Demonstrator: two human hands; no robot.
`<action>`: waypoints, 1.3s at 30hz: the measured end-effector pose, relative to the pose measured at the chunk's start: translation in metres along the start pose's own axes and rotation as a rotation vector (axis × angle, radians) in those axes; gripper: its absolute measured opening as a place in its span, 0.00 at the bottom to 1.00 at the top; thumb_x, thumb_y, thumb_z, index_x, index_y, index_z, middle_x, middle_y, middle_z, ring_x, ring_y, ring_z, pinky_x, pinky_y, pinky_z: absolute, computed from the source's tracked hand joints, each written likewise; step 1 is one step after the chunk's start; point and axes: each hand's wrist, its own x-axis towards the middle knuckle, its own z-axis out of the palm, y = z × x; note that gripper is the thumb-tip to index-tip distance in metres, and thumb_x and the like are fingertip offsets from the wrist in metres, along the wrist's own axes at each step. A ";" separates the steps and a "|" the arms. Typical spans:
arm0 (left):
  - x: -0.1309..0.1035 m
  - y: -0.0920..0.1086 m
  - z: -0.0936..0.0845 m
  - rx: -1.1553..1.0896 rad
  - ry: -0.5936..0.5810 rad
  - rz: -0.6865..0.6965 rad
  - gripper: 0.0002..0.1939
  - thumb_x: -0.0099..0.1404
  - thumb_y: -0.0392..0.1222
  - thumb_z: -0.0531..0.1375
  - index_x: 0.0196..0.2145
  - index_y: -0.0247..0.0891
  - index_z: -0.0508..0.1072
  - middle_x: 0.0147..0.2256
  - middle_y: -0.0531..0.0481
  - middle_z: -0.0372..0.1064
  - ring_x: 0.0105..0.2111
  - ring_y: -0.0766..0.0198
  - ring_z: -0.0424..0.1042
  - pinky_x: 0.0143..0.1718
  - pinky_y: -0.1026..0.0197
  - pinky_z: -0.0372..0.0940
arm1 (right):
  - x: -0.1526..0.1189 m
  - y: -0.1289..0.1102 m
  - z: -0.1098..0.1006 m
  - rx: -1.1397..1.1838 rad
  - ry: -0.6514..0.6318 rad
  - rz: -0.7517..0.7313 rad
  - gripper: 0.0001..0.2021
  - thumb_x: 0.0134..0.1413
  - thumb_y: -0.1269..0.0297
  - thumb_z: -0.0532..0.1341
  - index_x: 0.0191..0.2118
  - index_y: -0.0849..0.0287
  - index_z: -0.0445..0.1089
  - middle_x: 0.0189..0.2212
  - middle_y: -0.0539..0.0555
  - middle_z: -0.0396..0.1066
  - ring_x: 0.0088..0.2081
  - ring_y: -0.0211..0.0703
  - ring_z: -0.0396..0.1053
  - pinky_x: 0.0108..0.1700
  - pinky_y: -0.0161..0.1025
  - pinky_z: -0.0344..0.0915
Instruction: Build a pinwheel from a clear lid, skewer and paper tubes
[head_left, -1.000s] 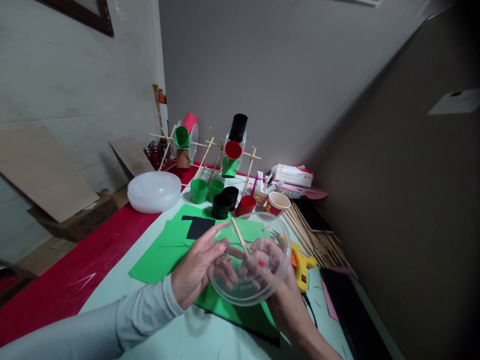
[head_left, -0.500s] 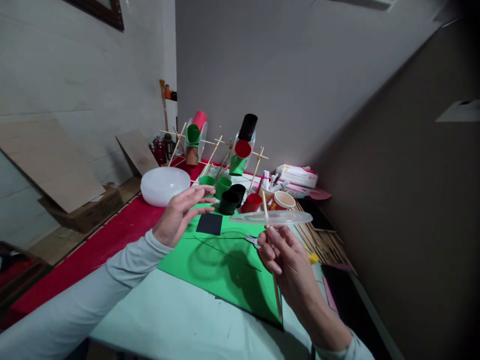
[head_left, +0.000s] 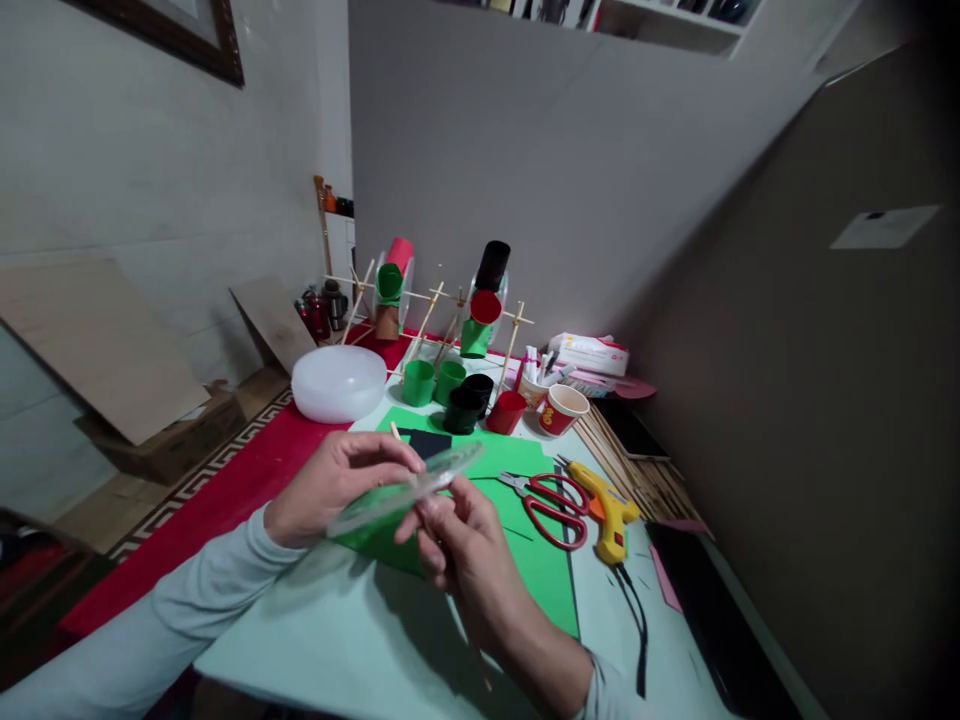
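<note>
A clear, round plastic lid [head_left: 367, 512] is held tilted above the table, with a thin wooden stick [head_left: 395, 431] passing through its middle. My left hand [head_left: 330, 487] is on the lid's upper side, its fingers and thumb closed around the stick close to the lid. Under the lid, my right hand [head_left: 472, 555] grips the same stick, fingertips against the lid's underside. Below lies a green sheet [head_left: 525, 580] with a black square of paper [head_left: 431, 444] on it. Red-handled scissors [head_left: 555, 510] and a yellow glue gun [head_left: 611, 510] lie to the right.
Green cups [head_left: 418, 382], black cups [head_left: 463, 410] and a red cup [head_left: 506, 412] stand behind the sheet. Two stick frames carry wheels of coloured cups [head_left: 485, 308]. Stacked clear lids [head_left: 339, 383] sit left; a paper cup [head_left: 564, 410] and wooden sticks [head_left: 630, 450] are right.
My right hand has brought the lid and stick down and left. My left hand has moved lower and closed on the stick. The view has shifted, uncovering the scissors and glue gun.
</note>
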 end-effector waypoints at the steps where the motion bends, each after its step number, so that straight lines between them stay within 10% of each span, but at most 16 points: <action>1: -0.003 -0.001 -0.003 -0.003 -0.012 -0.024 0.04 0.59 0.40 0.71 0.30 0.37 0.84 0.32 0.45 0.78 0.32 0.62 0.77 0.35 0.66 0.70 | 0.002 0.005 0.003 0.009 0.006 0.003 0.17 0.56 0.50 0.67 0.37 0.57 0.64 0.23 0.46 0.72 0.17 0.27 0.51 0.17 0.25 0.47; 16: 0.038 0.000 -0.054 0.405 -0.073 -0.015 0.16 0.54 0.47 0.67 0.37 0.36 0.82 0.34 0.47 0.81 0.37 0.57 0.78 0.41 0.59 0.71 | 0.010 0.049 0.004 0.109 -0.074 0.122 0.30 0.36 0.44 0.78 0.35 0.61 0.67 0.28 0.55 0.78 0.26 0.36 0.71 0.32 0.35 0.64; 26: 0.069 -0.010 -0.115 1.010 0.323 0.253 0.22 0.63 0.50 0.56 0.43 0.29 0.80 0.50 0.30 0.76 0.55 0.40 0.70 0.64 0.37 0.58 | 0.045 0.059 -0.020 0.137 0.027 0.096 0.08 0.67 0.61 0.63 0.40 0.62 0.71 0.32 0.48 0.74 0.31 0.36 0.73 0.35 0.37 0.72; 31: 0.073 -0.026 -0.137 1.258 0.155 0.179 0.30 0.62 0.50 0.61 0.57 0.28 0.73 0.64 0.30 0.64 0.69 0.40 0.55 0.70 0.37 0.49 | 0.056 0.067 -0.023 0.093 0.019 0.051 0.08 0.67 0.61 0.64 0.41 0.62 0.72 0.35 0.50 0.74 0.34 0.38 0.74 0.39 0.40 0.74; 39: 0.070 -0.042 -0.136 1.431 0.024 0.049 0.25 0.70 0.41 0.56 0.62 0.33 0.70 0.64 0.34 0.65 0.66 0.45 0.63 0.69 0.32 0.48 | 0.083 0.085 -0.018 -0.017 0.070 -0.035 0.11 0.67 0.59 0.63 0.46 0.62 0.72 0.41 0.52 0.75 0.39 0.41 0.75 0.42 0.44 0.74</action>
